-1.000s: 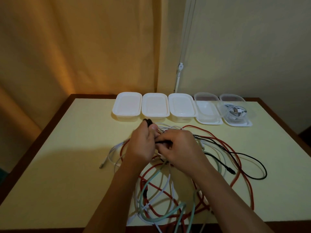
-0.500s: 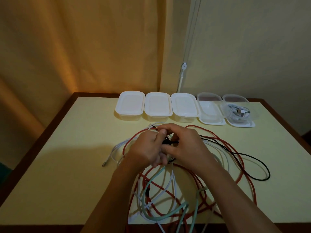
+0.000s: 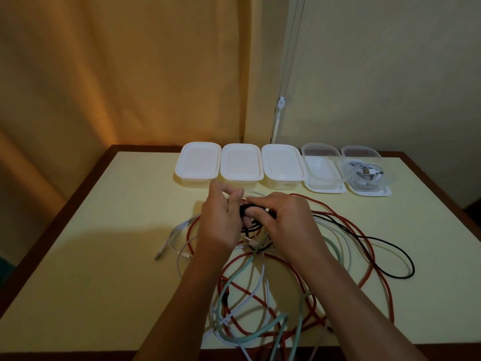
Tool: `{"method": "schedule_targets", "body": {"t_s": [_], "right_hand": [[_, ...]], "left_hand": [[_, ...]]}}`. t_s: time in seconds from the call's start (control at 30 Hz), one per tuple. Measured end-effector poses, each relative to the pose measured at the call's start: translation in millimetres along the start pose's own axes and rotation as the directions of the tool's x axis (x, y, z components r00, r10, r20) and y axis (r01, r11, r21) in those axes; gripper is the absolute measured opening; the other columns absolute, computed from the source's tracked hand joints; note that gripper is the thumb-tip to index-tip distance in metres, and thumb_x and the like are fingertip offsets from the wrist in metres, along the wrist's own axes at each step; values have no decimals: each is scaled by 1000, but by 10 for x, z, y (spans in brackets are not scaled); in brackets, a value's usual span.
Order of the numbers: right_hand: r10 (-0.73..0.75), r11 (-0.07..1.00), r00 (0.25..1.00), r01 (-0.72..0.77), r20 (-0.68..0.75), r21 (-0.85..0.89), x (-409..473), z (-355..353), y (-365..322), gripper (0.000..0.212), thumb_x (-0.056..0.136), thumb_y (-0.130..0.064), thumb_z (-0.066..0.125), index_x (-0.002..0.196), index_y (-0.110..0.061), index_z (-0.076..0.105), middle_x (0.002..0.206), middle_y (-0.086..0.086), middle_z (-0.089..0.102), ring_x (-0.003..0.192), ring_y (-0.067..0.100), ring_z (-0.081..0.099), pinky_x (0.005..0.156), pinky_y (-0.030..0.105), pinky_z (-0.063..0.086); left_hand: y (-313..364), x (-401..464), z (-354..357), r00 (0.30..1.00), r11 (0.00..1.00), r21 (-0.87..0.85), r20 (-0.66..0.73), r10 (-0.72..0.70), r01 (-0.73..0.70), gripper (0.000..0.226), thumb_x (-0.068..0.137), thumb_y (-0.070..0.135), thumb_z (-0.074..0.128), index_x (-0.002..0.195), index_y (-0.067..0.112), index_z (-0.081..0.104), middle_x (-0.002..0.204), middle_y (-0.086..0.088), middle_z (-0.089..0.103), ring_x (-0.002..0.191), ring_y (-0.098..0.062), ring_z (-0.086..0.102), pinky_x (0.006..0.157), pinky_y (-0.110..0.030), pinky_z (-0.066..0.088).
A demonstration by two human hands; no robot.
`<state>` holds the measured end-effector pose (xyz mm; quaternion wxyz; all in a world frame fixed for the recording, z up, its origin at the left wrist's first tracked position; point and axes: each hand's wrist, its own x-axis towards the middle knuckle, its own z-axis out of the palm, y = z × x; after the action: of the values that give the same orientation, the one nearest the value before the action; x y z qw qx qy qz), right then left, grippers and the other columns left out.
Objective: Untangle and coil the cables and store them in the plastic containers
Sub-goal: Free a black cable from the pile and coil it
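Observation:
A tangle of cables lies on the pale yellow table [image 3: 91,256]: a red cable [image 3: 369,254], a black cable [image 3: 395,256], a mint green cable [image 3: 234,280] and white cables [image 3: 174,230]. My left hand [image 3: 221,220] and my right hand [image 3: 286,222] meet above the tangle's far side. Between them sits a small black coil [image 3: 247,211]; my right hand grips it with thumb and fingers, and my left hand's fingers curl round the black cable beside it. The coil is partly hidden by my fingers.
Three lidded white containers [image 3: 240,164] stand in a row at the table's far edge. To their right an open clear container [image 3: 322,175] is empty, and another one [image 3: 364,175] holds a coiled white cable. Curtain and wall are behind.
Both hands have shifted slightly toward the far side and turned on the black cable; the small coil between them now shows more clearly. The camera view has tilted a little.

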<state>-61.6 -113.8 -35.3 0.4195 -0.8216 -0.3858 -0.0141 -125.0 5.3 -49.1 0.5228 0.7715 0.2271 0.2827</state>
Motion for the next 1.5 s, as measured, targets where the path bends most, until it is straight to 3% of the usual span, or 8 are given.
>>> {"method": "schedule_targets", "body": {"t_s": [0.13, 0.27, 0.37, 0.63, 0.83, 0.93, 1.23, 1.5], "right_hand": [[77, 993, 996, -73, -36, 97, -9, 5, 59, 14, 93, -20, 69, 93, -24, 81, 80, -10, 76, 76, 3, 67, 73, 25, 52], [168, 981, 984, -161, -60, 110, -5, -23, 174, 14, 94, -24, 68, 97, -28, 81, 83, -13, 76, 77, 2, 68, 75, 34, 55], [182, 978, 982, -177, -44, 114, -17, -27, 181, 14, 94, -26, 67, 98, -28, 81, 85, -15, 76, 79, 0, 68, 76, 30, 55], [175, 984, 980, -179, -97, -27, 10, -17, 131, 25, 93, -32, 69, 117, -25, 74, 103, -10, 69, 87, 0, 59, 82, 22, 48], [194, 981, 971, -189, -141, 47, 7, -12, 69, 9, 90, -17, 72, 94, -25, 75, 80, -21, 64, 75, -4, 61, 68, 13, 48], [213, 975, 967, -202, -142, 90, -5, -1, 87, 11, 91, -16, 70, 93, -26, 75, 75, -19, 65, 71, -7, 59, 61, 9, 43], [110, 992, 992, -106, -59, 73, 0, -26, 119, 14, 94, -22, 67, 102, -26, 78, 96, -14, 67, 92, -1, 61, 83, 22, 50], [141, 990, 988, -139, -64, 36, -5, -69, 126, 12, 95, -25, 66, 96, -23, 77, 92, -11, 70, 87, 1, 62, 76, 24, 51]], "left_hand": [[-6, 14, -26, 992, 986, -164, 126, -5, 25, 14, 106, 23, 37, 108, 15, 49, 60, -1, 65, 54, -5, 59, 58, -18, 48], [-139, 54, -132, 926, 996, -89, 378, 21, 14, 43, 109, 26, 27, 96, 12, 66, 75, 0, 71, 74, -7, 62, 73, -22, 43], [-161, 52, -164, 887, 991, -118, 462, 1, 61, 43, 109, 24, 27, 89, 11, 63, 66, 6, 59, 67, -6, 53, 69, -17, 39], [-40, 28, -17, 921, 972, -69, 341, -188, 224, 41, 107, 27, 28, 75, 17, 52, 55, 8, 40, 69, -21, 42, 71, -32, 33], [-63, 48, 14, 941, 966, -64, 250, -226, 250, 40, 107, 28, 30, 74, 18, 52, 50, 11, 39, 55, -10, 38, 62, -28, 33], [-100, 49, -15, 934, 973, -60, 301, -195, 223, 41, 107, 29, 29, 74, 21, 53, 46, 12, 43, 57, -9, 41, 62, -28, 32], [-92, 49, -84, 887, 993, -65, 458, -62, 103, 39, 107, 25, 28, 75, 19, 48, 53, 15, 40, 51, -1, 34, 54, -20, 29], [-80, 48, -107, 871, 997, 14, 486, -77, 80, 40, 107, 28, 29, 73, 21, 47, 54, 14, 41, 53, -2, 34, 55, -21, 29]]}}
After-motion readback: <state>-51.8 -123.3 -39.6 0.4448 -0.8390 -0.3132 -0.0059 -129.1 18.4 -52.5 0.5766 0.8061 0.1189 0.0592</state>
